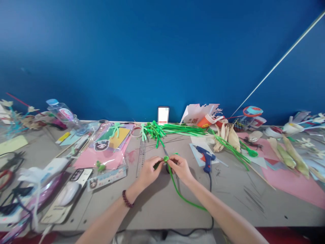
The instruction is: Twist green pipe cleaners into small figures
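Observation:
A fuzzy green pipe cleaner (177, 190) is pinched between my two hands, its upper end curled into a small coil. My left hand (151, 171) grips the coil from the left. From the right, the closed fingers of my right hand (181, 168) hold it. The long tail bends down and passes toward my right forearm. A dark round object behind my fingers is mostly hidden. Just beyond lies a pile of bent green pipe cleaners (154, 130), beside a bundle of straight green ones (186, 130).
Right of my hands lies a blue glue gun (207, 157), its cord running to the table's front edge. A phone (163, 115) stands against the blue wall. On the left are a ruler (141, 157), pink paper (101, 159), another phone (67, 196) and a bottle (63, 113).

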`<state>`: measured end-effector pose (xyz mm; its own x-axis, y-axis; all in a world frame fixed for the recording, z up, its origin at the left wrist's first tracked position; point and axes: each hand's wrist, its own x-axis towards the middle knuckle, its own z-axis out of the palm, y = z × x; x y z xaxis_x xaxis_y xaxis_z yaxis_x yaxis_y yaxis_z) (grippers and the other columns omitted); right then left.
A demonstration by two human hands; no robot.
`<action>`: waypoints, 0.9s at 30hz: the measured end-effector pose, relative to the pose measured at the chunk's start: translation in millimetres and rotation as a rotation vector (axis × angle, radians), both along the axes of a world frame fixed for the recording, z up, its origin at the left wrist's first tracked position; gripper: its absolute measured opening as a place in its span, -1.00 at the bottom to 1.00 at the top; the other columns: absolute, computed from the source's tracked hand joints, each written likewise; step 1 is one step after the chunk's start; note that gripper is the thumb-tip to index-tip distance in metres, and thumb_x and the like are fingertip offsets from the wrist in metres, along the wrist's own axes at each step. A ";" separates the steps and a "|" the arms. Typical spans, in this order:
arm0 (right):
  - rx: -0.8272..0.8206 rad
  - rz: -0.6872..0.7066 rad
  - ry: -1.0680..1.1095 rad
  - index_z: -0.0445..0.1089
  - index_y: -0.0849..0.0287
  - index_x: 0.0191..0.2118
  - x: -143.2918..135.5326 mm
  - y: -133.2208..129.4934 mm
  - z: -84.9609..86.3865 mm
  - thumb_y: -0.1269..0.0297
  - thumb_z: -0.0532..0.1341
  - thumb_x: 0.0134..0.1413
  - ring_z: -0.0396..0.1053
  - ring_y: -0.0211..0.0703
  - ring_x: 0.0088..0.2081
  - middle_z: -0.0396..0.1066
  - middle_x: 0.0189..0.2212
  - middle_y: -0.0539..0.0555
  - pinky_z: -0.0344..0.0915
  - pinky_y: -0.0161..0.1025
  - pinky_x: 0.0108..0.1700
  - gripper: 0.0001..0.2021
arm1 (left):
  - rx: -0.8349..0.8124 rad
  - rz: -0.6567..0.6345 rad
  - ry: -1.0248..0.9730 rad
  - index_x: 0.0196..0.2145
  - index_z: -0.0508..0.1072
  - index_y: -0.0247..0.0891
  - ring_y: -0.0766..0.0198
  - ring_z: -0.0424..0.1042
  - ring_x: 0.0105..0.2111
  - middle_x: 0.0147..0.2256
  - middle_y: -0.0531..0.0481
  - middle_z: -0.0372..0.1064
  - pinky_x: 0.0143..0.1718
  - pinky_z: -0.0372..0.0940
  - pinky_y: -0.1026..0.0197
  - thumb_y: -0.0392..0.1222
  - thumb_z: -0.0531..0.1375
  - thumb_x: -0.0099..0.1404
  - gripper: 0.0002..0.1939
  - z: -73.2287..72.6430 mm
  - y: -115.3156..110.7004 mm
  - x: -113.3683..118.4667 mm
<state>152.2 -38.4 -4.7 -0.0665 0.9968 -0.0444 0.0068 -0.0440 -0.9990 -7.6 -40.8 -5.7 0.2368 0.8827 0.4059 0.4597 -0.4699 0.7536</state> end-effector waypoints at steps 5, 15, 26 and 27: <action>0.003 -0.019 0.013 0.40 0.21 -0.52 -1.5 -1.4 0.8 0.05 0.33 -0.23 0.10 -0.40 -0.70 0.24 -0.64 -0.07 0.04 -0.36 -0.66 -0.71 | 0.035 -0.001 0.049 -0.38 0.43 -0.26 0.30 0.40 -0.43 -0.43 -0.03 0.44 -0.38 0.30 0.28 -0.17 0.04 0.32 -0.78 4.2 -2.4 0.2; -0.208 -0.001 0.375 0.22 0.20 -0.63 -8.0 -3.1 -4.7 0.12 0.40 -0.33 -0.08 -0.47 -0.72 0.06 -0.77 -0.17 -0.21 -0.41 -0.68 -0.64 | 0.279 0.065 0.222 -0.36 0.40 -0.26 0.32 0.35 -0.50 -0.50 -0.01 0.34 -0.45 0.22 0.30 -0.25 0.01 0.33 -0.81 -21.7 -3.5 -0.6; -0.048 -0.027 0.228 0.35 0.21 -0.40 -6.5 -5.0 -10.1 0.07 0.33 -0.18 0.15 -0.42 -0.69 0.25 -0.65 -0.11 0.10 -0.41 -0.64 -0.68 | -0.065 -0.018 -0.008 -0.31 0.46 -0.28 0.26 0.44 -0.33 -0.34 -0.06 0.48 -0.28 0.30 0.27 -0.18 0.08 0.29 -0.81 -0.2 -2.4 0.1; -0.038 -0.029 0.212 0.35 0.21 -0.41 -6.5 -5.2 -9.9 0.07 0.33 -0.19 0.18 -0.40 -0.69 0.27 -0.63 -0.09 0.13 -0.40 -0.64 -0.69 | -0.086 -0.019 0.002 -0.31 0.46 -0.28 0.26 0.44 -0.33 -0.34 -0.06 0.48 -0.29 0.30 0.27 -0.17 0.08 0.28 -0.81 -0.1 -2.0 -0.4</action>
<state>145.7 -43.7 -14.6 -0.0495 0.9963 -0.0700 -0.2055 -0.0787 -0.9755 -8.0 -42.8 -5.8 0.2544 0.9096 0.3286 0.4528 -0.4123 0.7906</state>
